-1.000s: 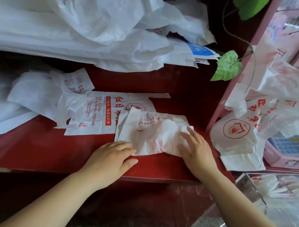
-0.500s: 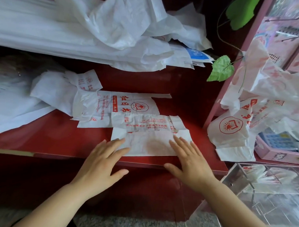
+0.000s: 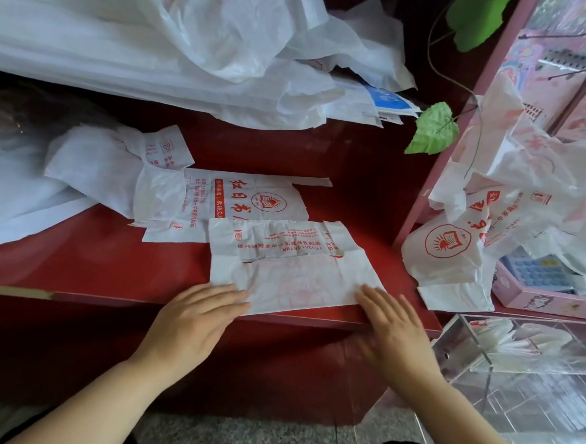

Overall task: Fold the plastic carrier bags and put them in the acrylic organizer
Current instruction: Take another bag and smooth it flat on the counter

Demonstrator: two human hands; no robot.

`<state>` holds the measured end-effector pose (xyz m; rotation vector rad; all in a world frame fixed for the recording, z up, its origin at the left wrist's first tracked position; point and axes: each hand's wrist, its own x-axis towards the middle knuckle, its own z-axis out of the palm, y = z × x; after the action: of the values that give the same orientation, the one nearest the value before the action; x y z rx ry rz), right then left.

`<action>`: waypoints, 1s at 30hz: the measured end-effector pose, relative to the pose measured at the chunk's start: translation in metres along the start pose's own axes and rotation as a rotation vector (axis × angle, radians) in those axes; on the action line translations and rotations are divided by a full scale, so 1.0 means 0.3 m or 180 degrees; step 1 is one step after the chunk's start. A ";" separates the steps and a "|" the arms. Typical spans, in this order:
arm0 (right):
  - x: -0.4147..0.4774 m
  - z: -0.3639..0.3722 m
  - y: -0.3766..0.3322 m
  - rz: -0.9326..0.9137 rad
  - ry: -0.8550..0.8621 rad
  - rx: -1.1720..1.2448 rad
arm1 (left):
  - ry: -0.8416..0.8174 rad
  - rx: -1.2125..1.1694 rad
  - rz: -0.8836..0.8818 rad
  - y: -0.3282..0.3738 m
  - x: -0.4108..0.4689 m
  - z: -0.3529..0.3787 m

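Note:
A folded white carrier bag (image 3: 293,268) with red print lies flat near the front edge of the red counter (image 3: 98,267). My left hand (image 3: 193,321) rests with straight fingers on its near left corner. My right hand (image 3: 394,330) lies flat with its fingertips on the near right corner. Behind it lies another white bag (image 3: 238,202) with a red sun-and-book logo, spread flat. The clear acrylic organizer (image 3: 514,359) stands low at the right and holds folded bags.
A big heap of white bags (image 3: 178,42) fills the shelf behind. More printed bags (image 3: 479,230) hang at the right by a pink frame (image 3: 456,135). A green leaf (image 3: 433,130) dangles there. A pink box with a calculator (image 3: 537,279) sits at the right.
The crumpled bag has been folded and flattened into a neat rectangle. Both hands slid toward the near edge, smoothing it.

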<state>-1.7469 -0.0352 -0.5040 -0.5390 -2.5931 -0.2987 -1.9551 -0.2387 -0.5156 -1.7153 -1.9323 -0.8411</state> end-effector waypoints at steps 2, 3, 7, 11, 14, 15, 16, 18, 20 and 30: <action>-0.011 -0.008 0.048 0.0082 0.0275 0.0162 | 0.0120 0.0005 0.0026 0.004 -0.004 0.001; -0.015 -0.007 0.061 0.0018 0.0451 0.0325 | 0.0151 0.0130 -0.0043 0.009 -0.003 0.002; -0.025 -0.011 0.054 -0.0178 0.0672 0.0853 | -0.0136 0.0603 -0.0479 0.019 0.000 -0.001; -0.024 0.005 0.082 -0.0046 0.0418 0.0597 | -0.0422 0.0724 -0.0260 -0.010 -0.005 0.005; -0.007 0.014 0.122 -0.0102 0.0111 0.0376 | -0.0578 0.0459 -0.0108 -0.012 -0.003 0.002; -0.006 0.017 0.130 -0.0158 0.0063 0.0376 | -0.0533 0.0333 -0.0065 -0.009 -0.002 0.000; -0.009 0.019 0.135 -0.0201 0.0024 0.0429 | -0.0485 0.0196 -0.0069 -0.007 -0.001 0.000; -0.025 0.019 0.141 -0.0181 0.0008 0.0720 | -0.0402 0.0093 -0.0153 0.000 0.005 -0.003; -0.049 0.014 0.150 -0.0075 0.0074 0.1021 | -0.0262 0.0190 -0.0216 0.001 0.010 -0.009; -0.056 -0.064 0.122 0.0815 0.0136 0.2053 | -0.0022 -0.0347 0.0010 0.012 0.003 -0.030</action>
<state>-1.7100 -0.0134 -0.4913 -0.5961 -2.3520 0.5841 -1.9523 -0.2439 -0.5078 -1.7850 -1.9198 -0.9567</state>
